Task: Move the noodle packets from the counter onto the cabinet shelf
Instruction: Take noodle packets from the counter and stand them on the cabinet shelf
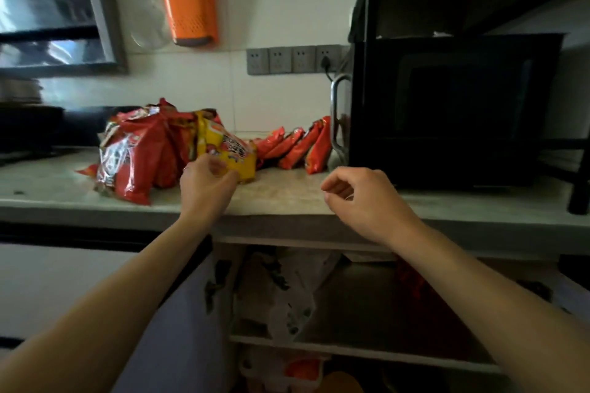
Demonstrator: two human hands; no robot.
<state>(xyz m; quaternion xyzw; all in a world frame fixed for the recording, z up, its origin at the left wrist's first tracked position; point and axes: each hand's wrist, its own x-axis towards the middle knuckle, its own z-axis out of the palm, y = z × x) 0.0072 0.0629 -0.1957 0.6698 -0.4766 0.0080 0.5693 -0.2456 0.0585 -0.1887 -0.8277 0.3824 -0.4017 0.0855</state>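
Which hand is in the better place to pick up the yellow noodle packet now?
The left hand. Its fingers already touch the yellow packet on the counter. The right hand hangs loosely curled and holds nothing, farther from it.

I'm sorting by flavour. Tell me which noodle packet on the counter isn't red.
The yellow packet, in the middle between the red pile on the left and the leaning red row. It is the only yellow one, and the left hand is at it.
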